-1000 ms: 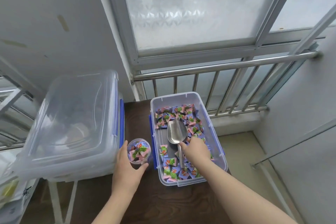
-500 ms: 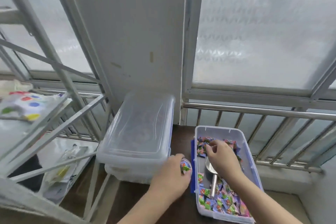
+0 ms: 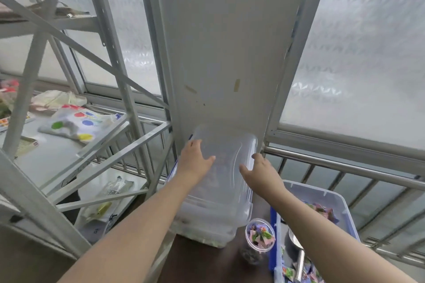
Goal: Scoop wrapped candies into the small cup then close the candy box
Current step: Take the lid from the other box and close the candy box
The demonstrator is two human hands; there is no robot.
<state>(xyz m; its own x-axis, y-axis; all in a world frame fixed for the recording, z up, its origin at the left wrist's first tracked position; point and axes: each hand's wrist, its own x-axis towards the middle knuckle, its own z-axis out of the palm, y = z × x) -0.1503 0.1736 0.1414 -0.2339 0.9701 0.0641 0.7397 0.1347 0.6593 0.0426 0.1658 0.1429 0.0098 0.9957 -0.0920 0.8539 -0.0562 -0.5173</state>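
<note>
The open candy box (image 3: 331,197) sits at the lower right, with wrapped candies (image 3: 322,210) and a metal scoop (image 3: 296,253) lying inside. The small clear cup (image 3: 259,240) stands just left of it on the dark table, filled with candies. A clear plastic lid (image 3: 226,181) rests on top of a second clear box (image 3: 207,234) by the wall. My left hand (image 3: 194,159) lies on the lid's left side and my right hand (image 3: 264,173) on its right side, fingers spread against the plastic.
A white pillar (image 3: 225,53) rises right behind the lid. A grey metal rack (image 3: 69,126) with bags and packets stands to the left. A steel railing (image 3: 345,165) runs behind the candy box, under frosted windows.
My left hand has let go of the cup and my right hand has left the candy box. Both hands now rest on the clear lid. The view has swung left and up.
</note>
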